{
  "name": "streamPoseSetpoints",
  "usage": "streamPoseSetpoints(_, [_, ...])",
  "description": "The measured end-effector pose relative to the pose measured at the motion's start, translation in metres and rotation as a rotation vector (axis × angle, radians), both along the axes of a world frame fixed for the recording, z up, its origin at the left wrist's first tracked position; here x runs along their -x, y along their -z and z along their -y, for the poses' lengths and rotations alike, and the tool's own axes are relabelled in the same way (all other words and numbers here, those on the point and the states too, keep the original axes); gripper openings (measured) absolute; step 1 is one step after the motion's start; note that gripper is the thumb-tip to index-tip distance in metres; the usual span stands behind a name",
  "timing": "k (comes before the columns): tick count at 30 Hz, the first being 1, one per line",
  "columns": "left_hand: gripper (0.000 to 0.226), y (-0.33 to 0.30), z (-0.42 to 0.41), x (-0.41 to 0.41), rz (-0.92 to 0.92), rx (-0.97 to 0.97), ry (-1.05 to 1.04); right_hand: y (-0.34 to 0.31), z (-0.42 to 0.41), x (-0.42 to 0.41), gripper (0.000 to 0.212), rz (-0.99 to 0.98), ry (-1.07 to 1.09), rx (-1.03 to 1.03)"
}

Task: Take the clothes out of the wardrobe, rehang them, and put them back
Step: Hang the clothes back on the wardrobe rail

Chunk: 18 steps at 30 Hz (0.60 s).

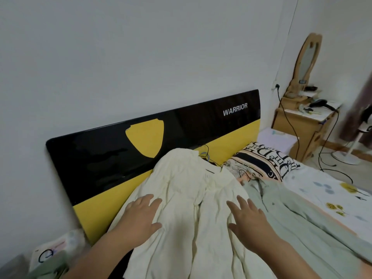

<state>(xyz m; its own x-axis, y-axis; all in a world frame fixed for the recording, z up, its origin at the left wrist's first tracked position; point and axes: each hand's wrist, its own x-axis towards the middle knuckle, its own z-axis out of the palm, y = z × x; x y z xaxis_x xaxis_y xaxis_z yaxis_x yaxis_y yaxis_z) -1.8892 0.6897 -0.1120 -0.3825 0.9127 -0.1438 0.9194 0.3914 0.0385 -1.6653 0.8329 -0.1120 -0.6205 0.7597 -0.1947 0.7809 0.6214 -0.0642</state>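
Head view: flat hands (141,213) on cream shirt (185,190).

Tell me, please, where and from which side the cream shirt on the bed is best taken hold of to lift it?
Probably at the collar end of the cream shirt, reached from above near the headboard: a dark hanger pokes out there, so lifting by it should let the shirt hang straight. Both hands now lie flat lower down.

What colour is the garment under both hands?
Cream, an off-white; the cream garment is crumpled on the bed, seen in the head view.
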Motion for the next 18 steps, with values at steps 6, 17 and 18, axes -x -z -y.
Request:
streamPoseSetpoints(6, [0.062, 0.006, -0.078, 0.04, -0.054, 0.012, 0.078, 0.008, -0.062, 0.036, 0.058, 0.007, 0.012, 0.007])
streamPoseSetpoints(17, [0.055, 0.044, -0.239, 0.138, -0.137, 0.039, 0.256, 0.061, -0.185, 0.136, 0.051, 0.062, 0.147, 0.077])
streamPoseSetpoints(18, [0.054, 0.048, -0.254, 0.147, -0.153, 0.038, 0.265, 0.068, -0.198, 0.145, 0.05, 0.063, 0.161, 0.089])
